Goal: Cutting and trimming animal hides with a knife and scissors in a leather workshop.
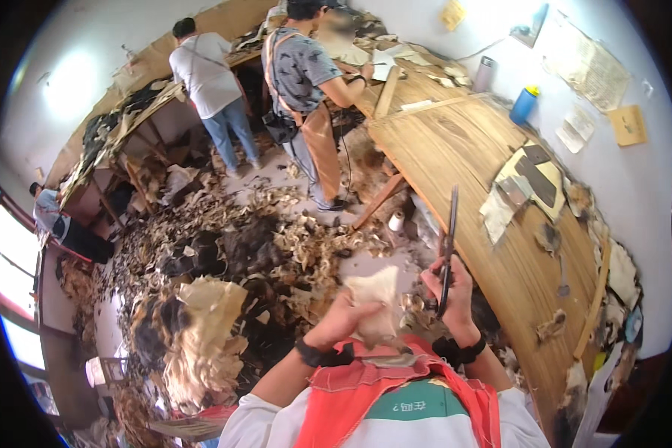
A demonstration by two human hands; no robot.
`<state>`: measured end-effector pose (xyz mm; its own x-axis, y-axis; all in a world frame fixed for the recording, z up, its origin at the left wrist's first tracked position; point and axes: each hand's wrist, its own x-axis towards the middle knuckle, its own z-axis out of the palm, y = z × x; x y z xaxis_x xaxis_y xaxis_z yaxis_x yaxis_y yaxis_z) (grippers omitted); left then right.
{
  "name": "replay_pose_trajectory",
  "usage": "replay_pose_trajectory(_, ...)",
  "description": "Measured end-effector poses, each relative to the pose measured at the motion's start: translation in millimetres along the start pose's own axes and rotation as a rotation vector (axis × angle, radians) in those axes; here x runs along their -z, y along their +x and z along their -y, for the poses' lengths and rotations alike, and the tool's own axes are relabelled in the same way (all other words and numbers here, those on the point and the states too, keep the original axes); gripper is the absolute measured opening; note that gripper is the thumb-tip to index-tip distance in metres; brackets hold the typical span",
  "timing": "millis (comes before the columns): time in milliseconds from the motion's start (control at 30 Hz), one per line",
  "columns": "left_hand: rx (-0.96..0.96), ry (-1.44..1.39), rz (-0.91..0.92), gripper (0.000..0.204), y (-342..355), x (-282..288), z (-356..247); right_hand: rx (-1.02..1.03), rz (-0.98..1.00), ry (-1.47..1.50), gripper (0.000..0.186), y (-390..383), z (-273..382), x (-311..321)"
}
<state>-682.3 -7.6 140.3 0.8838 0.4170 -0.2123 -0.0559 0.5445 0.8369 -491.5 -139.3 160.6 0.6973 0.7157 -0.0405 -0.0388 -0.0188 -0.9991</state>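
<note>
My left hand [339, 316] is closed on a pale cream piece of hide [375, 293], thumb on top, in front of my chest. To its right, my right hand [459, 293] is wrapped around a long pair of dark scissors [451, 224]. The blades point away from me, close together along the near edge of the wooden table. They are apart from the hide. A dark band circles each wrist.
A slanted wooden table [467, 160] on my right bears hide scraps and flat templates [537, 179]. Heaped fur and hide scraps [254, 246] cover the floor. A white spool [396, 221] stands under the table edge. Two people [302, 82] [205, 75] stand at far tables; another person is far left.
</note>
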Motion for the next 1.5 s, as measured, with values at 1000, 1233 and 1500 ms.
replay_pose_trajectory(1000, -0.347, -0.132, -0.367, 0.037, 27, -2, -13, 0.011, 0.53, -0.523, 0.056, -36, -38, -9)
replay_pose_trajectory(1233, -0.282, 0.041, -0.298, 0.036, 23, -4, 7, 0.014, 0.487, -0.573, 0.051, -31, -24, -17)
replay_pose_trajectory(1500, -0.246, 0.067, -0.313, 0.032, 21, -12, 4, -0.055, 0.459, -0.428, 0.049, -35, -28, -13)
